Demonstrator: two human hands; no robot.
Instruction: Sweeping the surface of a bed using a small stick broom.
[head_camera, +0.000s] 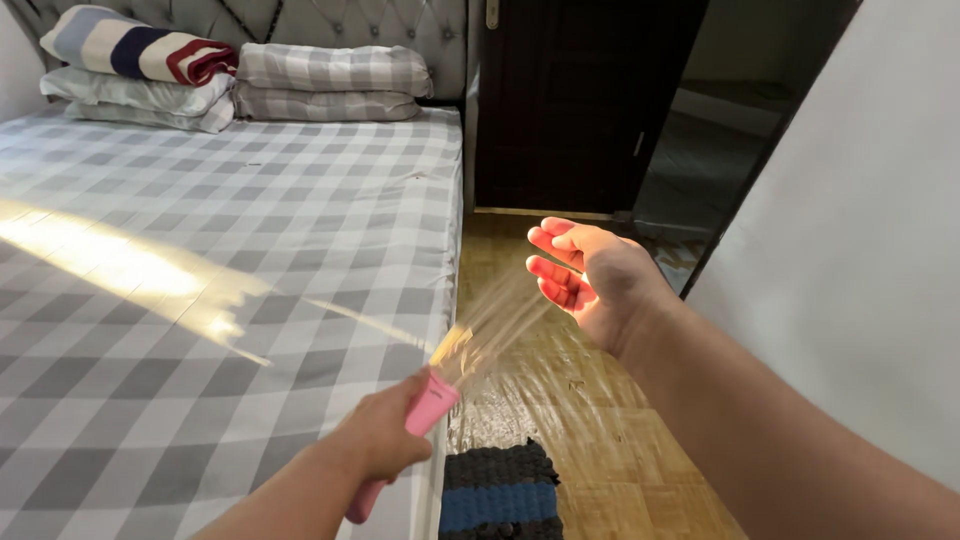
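Left hand (385, 435) clenched around pink-handled brush (425, 415), bristles motion-blurred, just off the bed's (300, 240) right edge above the wooden floor (600, 440). Right hand (590, 275) released, fingers half curled, apart from the bristles. Best keep strokes short, wrist firm, clear of the dark rug (500, 495).

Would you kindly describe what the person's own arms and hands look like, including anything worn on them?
Both forearms are bare as far as the view shows: no sleeves, gloves, watch or bracelets. The left hand and right hand show no rings or markings that I can make out; the fingers look unadorned.
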